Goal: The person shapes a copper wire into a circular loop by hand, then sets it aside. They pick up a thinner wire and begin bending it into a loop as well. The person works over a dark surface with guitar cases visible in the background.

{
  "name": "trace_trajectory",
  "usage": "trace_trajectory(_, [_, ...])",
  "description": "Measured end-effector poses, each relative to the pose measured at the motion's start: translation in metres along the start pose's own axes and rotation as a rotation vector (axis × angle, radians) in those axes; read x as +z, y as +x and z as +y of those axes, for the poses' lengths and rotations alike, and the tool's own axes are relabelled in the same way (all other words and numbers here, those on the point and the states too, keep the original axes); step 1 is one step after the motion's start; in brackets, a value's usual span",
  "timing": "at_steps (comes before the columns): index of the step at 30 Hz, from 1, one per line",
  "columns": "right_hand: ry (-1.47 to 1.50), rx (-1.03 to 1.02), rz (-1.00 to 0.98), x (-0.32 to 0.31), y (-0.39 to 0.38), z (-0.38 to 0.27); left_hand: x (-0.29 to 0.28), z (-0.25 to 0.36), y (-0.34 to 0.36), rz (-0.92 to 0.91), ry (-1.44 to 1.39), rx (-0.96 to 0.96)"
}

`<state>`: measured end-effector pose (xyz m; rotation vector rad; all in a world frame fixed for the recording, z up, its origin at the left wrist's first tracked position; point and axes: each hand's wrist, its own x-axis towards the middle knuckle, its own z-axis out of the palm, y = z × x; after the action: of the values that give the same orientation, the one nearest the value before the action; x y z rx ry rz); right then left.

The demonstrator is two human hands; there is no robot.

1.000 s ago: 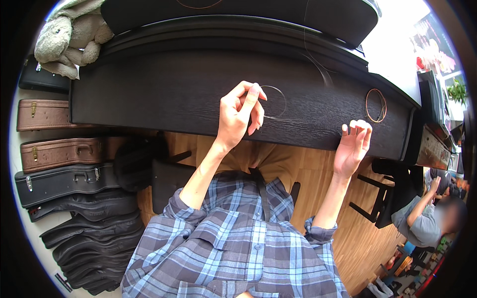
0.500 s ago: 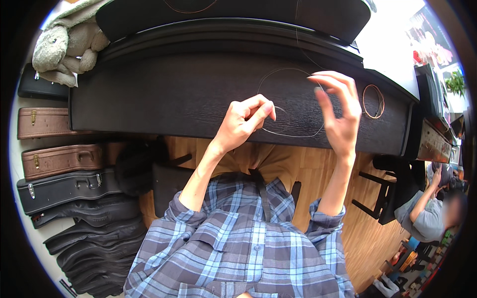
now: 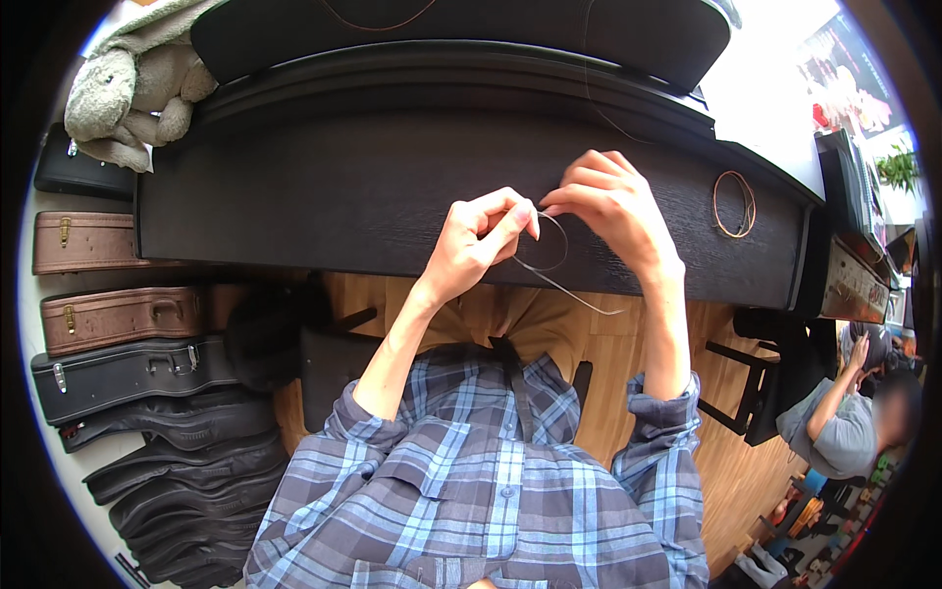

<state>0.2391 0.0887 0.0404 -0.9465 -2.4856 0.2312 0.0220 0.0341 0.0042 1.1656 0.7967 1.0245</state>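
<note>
In front of me, my left hand (image 3: 479, 240) is closed, with thumb and forefinger pinching a thin metal string (image 3: 566, 257). A small loop of it stands out to the right of those fingertips, and one loose end trails down right past the edge of the black wood-grained top (image 3: 373, 187). My right hand (image 3: 618, 211) is closed just beside the left fingertips, its thumb and fingers pressed together at the string. Exactly where its fingertips grip is partly hidden. Further right on the top lies a copper-coloured string coil (image 3: 754, 204).
A grey plush rabbit (image 3: 103, 93) sits at the far left corner. Instrument cases (image 3: 103, 324) and black soft bags (image 3: 201, 456) line the left side. At right are a black stool (image 3: 751, 383) and another person (image 3: 834, 427). Another thin string (image 3: 599, 108) hangs over the back ledge.
My right hand has moved left to my left fingertips and closed. The wide string loop has become a small one with a loose end hanging. My left hand has stayed in place.
</note>
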Motion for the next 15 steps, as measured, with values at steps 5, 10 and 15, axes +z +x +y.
trace_trajectory(5, [0.005, 0.173, 0.074, -0.025, -0.034, 0.012, 0.002, -0.003, 0.001, 0.097, -0.027, 0.075])
trace_trajectory(10, [0.15, 0.395, 0.146, -0.044, -0.068, 0.018, 0.003, -0.005, 0.003, 0.173, -0.122, 0.075])
trace_trajectory(15, [0.49, 0.756, 0.195, -0.051, -0.092, 0.005, 0.002, -0.006, 0.005, 0.192, -0.107, 0.113])
